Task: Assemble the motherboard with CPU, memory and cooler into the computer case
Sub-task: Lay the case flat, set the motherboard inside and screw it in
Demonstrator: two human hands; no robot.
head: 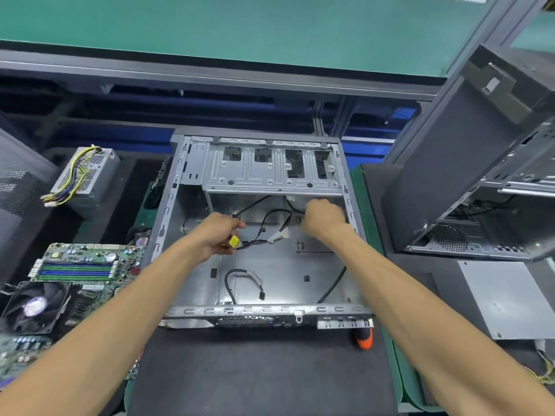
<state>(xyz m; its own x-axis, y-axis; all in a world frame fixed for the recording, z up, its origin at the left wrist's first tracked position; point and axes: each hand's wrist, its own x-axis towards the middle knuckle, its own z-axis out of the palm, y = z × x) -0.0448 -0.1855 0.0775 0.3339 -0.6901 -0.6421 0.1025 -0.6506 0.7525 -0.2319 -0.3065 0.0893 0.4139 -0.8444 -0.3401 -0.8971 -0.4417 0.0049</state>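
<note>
An open metal computer case (pixel 186 311) lies flat on a black mat in front of me, with loose black cables (pixel 270 217) inside. My left hand (pixel 214 235) holds a cable with a yellow connector (pixel 234 242) over the case floor. My right hand (pixel 322 217) is curled around black cables near the drive bay, its fingers hidden. The motherboard (pixel 81 265), with memory sticks and a black cooler fan (pixel 34 307), lies on the table left of the case.
A power supply (pixel 87 178) with yellow and black wires sits at the back left. Another dark case (pixel 468 181) stands at the right, with a grey panel (pixel 504 298) lying before it. An orange-handled screwdriver (pixel 365 340) lies by the case's near right corner.
</note>
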